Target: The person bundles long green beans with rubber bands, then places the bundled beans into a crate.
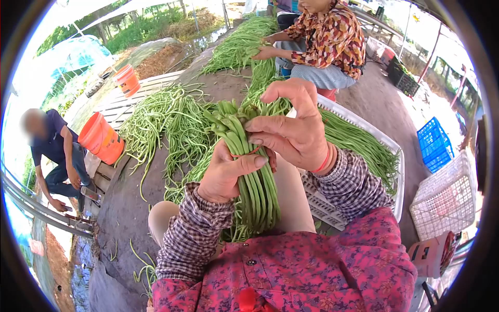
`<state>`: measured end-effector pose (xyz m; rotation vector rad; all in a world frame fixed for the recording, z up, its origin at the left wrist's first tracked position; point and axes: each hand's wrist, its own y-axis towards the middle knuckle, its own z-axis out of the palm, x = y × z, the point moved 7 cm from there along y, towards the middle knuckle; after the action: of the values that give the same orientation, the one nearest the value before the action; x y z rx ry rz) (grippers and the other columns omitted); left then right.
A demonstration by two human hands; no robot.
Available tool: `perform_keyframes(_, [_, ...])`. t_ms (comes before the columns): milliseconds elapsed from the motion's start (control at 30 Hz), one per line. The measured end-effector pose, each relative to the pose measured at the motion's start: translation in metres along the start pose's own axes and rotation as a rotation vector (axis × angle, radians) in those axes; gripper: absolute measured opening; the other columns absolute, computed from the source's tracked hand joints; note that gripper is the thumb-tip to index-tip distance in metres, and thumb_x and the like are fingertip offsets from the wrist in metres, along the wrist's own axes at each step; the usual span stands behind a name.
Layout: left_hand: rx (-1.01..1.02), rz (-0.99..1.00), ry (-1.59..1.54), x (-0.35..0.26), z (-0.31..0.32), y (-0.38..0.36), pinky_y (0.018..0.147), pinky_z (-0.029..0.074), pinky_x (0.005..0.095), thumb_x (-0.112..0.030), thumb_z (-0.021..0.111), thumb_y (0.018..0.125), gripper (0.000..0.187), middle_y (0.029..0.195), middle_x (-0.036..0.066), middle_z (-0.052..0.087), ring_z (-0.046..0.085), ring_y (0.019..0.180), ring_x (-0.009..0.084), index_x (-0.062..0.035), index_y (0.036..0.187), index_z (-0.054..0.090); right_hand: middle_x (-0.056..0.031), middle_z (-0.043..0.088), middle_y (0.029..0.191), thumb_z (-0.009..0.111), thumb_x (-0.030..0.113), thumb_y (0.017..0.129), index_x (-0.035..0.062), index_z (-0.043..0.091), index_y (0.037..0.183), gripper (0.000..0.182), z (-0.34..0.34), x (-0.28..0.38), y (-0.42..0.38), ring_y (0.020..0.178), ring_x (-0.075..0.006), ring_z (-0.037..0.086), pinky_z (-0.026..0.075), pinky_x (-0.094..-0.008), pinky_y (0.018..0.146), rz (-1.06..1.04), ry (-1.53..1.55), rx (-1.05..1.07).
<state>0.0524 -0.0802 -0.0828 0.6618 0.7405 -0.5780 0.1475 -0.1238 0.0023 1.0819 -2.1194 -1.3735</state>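
Note:
A bundle of long green beans (258,195) hangs from my left hand (226,174), whose fingers and thumb wrap round it below its top ends. A thin red band (245,154) crosses the bundle beside my left thumb. My right hand (299,130) is at the upper end of the bundle, its fingertips bent in and pressed at the bean tips; what they pinch is too small to make out. Another red band circles my right wrist. Loose long beans (179,125) lie in a heap to the left of the bundle.
A white crate (397,200) of beans stands at the right. A co-worker (332,41) handles beans at the top; another person (57,151) sits at the left. Orange buckets (101,139), a blue crate (435,144) and a white basket (444,200) stand around.

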Motion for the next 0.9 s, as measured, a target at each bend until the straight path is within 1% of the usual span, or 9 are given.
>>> perform_keyframes(133, [-0.012,0.038,0.027,0.000,-0.007,0.002,0.070,0.049,0.0318,-0.005,0.066,0.079,0.032,0.089,0.011,0.061,0.060,0.081,0.0194,0.0030,0.106,0.053,-0.0034,0.054,0.110,0.077,0.025,0.060,0.0152,0.073,0.087,0.029,0.002,-0.001,-0.001,0.098,-0.0270,0.044,0.038,-0.0394,0.084,-0.007,-0.103,0.033])
perform_keyframes(233, [-0.021,0.041,0.079,0.000,-0.009,0.002,0.070,0.049,0.0316,-0.004,0.067,0.078,0.032,0.089,0.011,0.061,0.060,0.081,0.0189,0.0034,0.106,0.054,-0.0046,0.054,0.113,0.077,0.022,0.061,0.0146,0.072,0.084,0.025,0.001,-0.001,-0.002,0.099,-0.0271,0.044,0.037,-0.0396,0.085,0.000,-0.063,0.048])
perform_keyframes(333, [-0.051,0.039,0.127,-0.002,-0.007,0.003,0.070,0.049,0.0314,-0.004,0.067,0.078,0.031,0.089,0.010,0.062,0.060,0.080,0.0184,0.0035,0.105,0.054,-0.0056,0.053,0.113,0.078,0.017,0.062,0.0126,0.069,0.078,0.019,0.000,-0.005,0.002,0.101,-0.0273,0.045,0.036,-0.0399,0.088,0.097,0.075,0.094])
perform_keyframes(400, [-0.073,0.047,0.138,-0.003,-0.005,0.003,0.071,0.049,0.0314,-0.003,0.067,0.077,0.030,0.088,0.009,0.062,0.060,0.079,0.0182,0.0032,0.104,0.055,-0.0073,0.052,0.115,0.077,0.014,0.062,0.0112,0.065,0.075,0.017,0.000,-0.008,0.004,0.102,-0.0274,0.045,0.035,-0.0401,0.090,0.112,0.161,0.134])
perform_keyframes(533, [0.004,-0.029,0.131,0.002,-0.004,0.004,0.071,0.049,0.0314,-0.004,0.069,0.077,0.030,0.087,0.009,0.062,0.060,0.080,0.0188,0.0020,0.103,0.055,-0.0101,0.049,0.119,0.075,0.010,0.066,0.0081,0.059,0.071,0.016,0.010,-0.016,0.004,0.103,-0.0270,0.045,0.033,-0.0405,0.093,0.148,0.331,0.271])
perform_keyframes(633, [0.041,-0.087,0.114,0.010,-0.005,0.005,0.071,0.049,0.0316,-0.005,0.070,0.076,0.029,0.087,0.008,0.062,0.061,0.081,0.0191,0.0012,0.101,0.056,-0.0095,0.051,0.118,0.071,0.012,0.071,0.0062,0.059,0.074,0.013,0.018,-0.022,-0.004,0.112,-0.0266,0.044,0.030,-0.0398,0.097,0.266,0.506,0.272])
perform_keyframes(733, [0.073,-0.098,0.100,0.013,-0.002,0.007,0.071,0.049,0.0316,-0.006,0.071,0.076,0.029,0.087,0.008,0.062,0.061,0.081,0.0192,0.0009,0.100,0.057,-0.0129,0.050,0.117,0.068,0.011,0.075,0.0025,0.058,0.075,0.013,0.021,-0.028,-0.011,0.108,-0.0256,0.047,0.034,-0.0375,0.093,0.436,0.631,0.236])
perform_keyframes(833, [0.079,-0.108,0.113,0.015,-0.003,0.007,0.072,0.049,0.0317,-0.005,0.071,0.075,0.028,0.087,0.008,0.062,0.061,0.080,0.0191,0.0009,0.099,0.057,-0.0122,0.052,0.113,0.065,0.011,0.082,0.0005,0.058,0.077,0.013,0.024,-0.031,-0.017,0.100,-0.0208,0.052,0.041,-0.0323,0.084,0.572,0.682,0.203])
perform_keyframes(900, [0.066,-0.098,0.105,0.014,0.001,0.009,0.072,0.049,0.0316,-0.005,0.071,0.076,0.028,0.086,0.008,0.062,0.062,0.080,0.0192,0.0010,0.099,0.057,-0.0086,0.051,0.110,0.058,0.016,0.088,0.0000,0.057,0.085,0.017,0.033,-0.036,-0.028,0.095,-0.0142,0.050,0.041,-0.0284,0.082,0.723,0.858,0.193])
